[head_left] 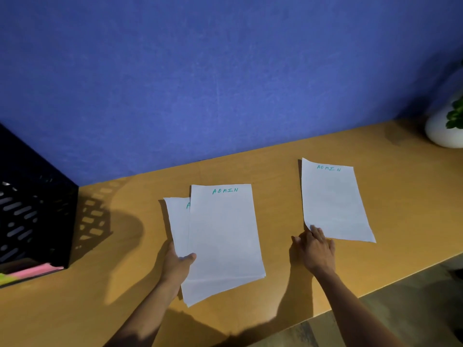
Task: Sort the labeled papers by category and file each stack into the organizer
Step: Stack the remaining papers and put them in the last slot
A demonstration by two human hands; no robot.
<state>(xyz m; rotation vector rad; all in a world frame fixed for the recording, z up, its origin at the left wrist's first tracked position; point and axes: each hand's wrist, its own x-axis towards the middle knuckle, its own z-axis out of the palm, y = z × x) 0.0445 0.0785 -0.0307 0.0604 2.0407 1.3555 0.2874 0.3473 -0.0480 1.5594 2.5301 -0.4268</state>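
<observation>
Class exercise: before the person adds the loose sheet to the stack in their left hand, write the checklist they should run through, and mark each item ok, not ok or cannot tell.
1. Loose sheet labelled ADMIN, matching the stack's top sheet: ok.
2. Left hand holds the stack securely, thumb on top: ok.
3. Stack edges squared up: not ok; a lower sheet fans out to the left.
4. Right hand has a hold on the loose sheet: not ok; its fingers only touch the near corner.
5. Every sheet in the stack is ADMIN: cannot tell; only the top label and one letter beneath show.
6. Free slot in the black organizer: cannot tell.
</observation>
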